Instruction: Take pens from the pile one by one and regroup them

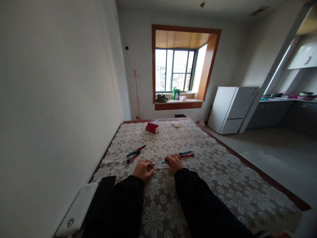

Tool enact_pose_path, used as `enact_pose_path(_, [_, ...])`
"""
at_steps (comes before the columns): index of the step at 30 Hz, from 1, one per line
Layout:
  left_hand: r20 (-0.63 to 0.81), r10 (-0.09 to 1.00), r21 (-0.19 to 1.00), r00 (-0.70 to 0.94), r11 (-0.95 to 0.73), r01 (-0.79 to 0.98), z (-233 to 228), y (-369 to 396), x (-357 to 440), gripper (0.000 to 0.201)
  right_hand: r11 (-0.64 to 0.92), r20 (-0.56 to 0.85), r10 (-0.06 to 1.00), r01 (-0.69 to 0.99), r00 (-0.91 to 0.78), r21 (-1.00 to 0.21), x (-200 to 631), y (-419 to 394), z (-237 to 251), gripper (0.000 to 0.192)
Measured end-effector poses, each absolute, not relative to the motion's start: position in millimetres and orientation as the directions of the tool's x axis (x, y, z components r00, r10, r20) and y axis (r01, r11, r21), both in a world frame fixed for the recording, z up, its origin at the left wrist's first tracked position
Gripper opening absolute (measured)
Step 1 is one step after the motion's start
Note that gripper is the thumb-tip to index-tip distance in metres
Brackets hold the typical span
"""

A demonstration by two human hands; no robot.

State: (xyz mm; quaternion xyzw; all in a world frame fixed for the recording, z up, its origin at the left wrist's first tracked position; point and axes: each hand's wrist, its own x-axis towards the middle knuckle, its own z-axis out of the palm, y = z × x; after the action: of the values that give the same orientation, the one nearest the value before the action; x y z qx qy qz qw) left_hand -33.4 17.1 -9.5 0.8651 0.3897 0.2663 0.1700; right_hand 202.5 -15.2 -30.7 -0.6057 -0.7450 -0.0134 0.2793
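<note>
My left hand [143,169] is closed in a pinch on the tablecloth, and a small dark piece [154,164] sticks out past its fingertips. It resembles a pen cap, though most of it is hidden. A short way to the right, my right hand [173,162] is closed around a blue pen [163,162], whose end points toward the left hand. Just beyond the right hand lie another blue pen [185,152] and a red-and-black pen [187,155]. Several black, red and teal pens [133,156] lie in a loose group beyond the left hand.
A patterned cloth [162,199] covers the long table. Farther back on it are a red tissue pack [152,127] and small white items [175,124]. A white device [78,210] stands near my left forearm, beside the wall. A fridge [229,109] is at the right.
</note>
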Motion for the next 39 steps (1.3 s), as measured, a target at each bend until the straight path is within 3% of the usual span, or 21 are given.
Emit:
enact_pose_path(7, [0.311,0.765,0.507,0.564,-0.636,0.582,-7,16,-33,0.011,0.294,0.439,0.883,0.925,-0.166,-0.241,200,-18,-27,0.019])
enact_pose_path(17, [0.339,0.783,0.537,0.521,-0.616,0.576,-7,17,-34,0.017,0.178,0.386,0.921,0.944,-0.060,-0.277,206,-21,-20,0.041])
enact_pose_path(24, [0.339,0.794,0.547,0.504,-0.603,0.581,-9,19,-35,0.024,0.086,0.378,0.925,0.952,0.033,-0.294,206,-20,-27,0.035])
enact_pose_path(28, [0.354,0.792,0.544,0.497,-0.607,0.579,-9,20,-35,0.023,0.186,0.389,0.920,0.931,-0.053,-0.314,201,-20,-28,0.038])
enact_pose_path(31, [0.372,0.772,0.528,0.515,-0.633,0.567,-9,18,-34,0.018,0.266,0.387,0.911,0.917,-0.139,-0.296,197,-19,-33,0.030])
enact_pose_path(39, [0.324,0.762,0.490,0.561,-0.642,0.590,-8,16,-34,0.016,0.282,0.410,0.901,0.907,-0.139,-0.312,197,-18,-37,0.011])
